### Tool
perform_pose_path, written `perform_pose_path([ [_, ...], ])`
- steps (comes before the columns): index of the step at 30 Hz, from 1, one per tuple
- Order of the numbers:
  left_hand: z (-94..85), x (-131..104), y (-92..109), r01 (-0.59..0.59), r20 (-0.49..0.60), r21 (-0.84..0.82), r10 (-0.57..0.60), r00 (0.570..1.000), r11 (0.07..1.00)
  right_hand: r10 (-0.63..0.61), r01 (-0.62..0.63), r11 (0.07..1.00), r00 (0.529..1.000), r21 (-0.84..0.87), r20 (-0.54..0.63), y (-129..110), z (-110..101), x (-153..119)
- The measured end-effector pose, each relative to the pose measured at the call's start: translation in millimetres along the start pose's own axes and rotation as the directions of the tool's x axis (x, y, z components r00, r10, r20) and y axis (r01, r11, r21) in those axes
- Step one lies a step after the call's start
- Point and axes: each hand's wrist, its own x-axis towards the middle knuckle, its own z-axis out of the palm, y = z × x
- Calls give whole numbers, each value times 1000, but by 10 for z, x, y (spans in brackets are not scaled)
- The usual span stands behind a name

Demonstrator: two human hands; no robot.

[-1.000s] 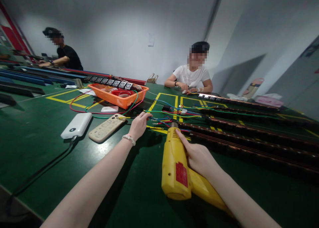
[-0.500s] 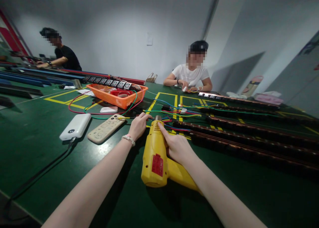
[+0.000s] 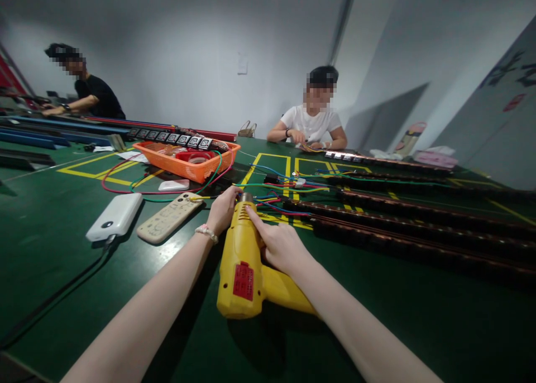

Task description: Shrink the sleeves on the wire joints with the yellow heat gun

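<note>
A yellow heat gun [image 3: 240,254] with a red label is gripped by my right hand [image 3: 285,246], its index finger stretched along the body near the metal nozzle. Beside the nozzle, my left hand [image 3: 223,209] is closed, its fingertips pinched on thin wires whose ends are partly hidden behind the hand and the nozzle. Red and blue wires [image 3: 288,210] run from there to the right, into a long dark strip [image 3: 377,238] on the green table [image 3: 176,316].
An orange basket [image 3: 205,172] holds a row of square parts. Left of my hands lie a phone [image 3: 170,218], a white power bank with a cable [image 3: 117,215] and a small white case [image 3: 173,185]. Two people sit across the table; further strips lie on the right.
The whole view has shifted, so most things appear further left. The heat gun's nozzle is now closer to my left hand, whose fingers look more curled.
</note>
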Motion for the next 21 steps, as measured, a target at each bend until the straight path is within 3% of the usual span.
perform_pose_path([
  [7,31,-9,-8,-83,-36,6,83,996,997,11,-10,1000,1000,11,-24,100,10,-134],
  [21,35,-1,-19,-141,-75,46,144,987,989,203,-206,978,975,21,91,462,-23,-617],
])
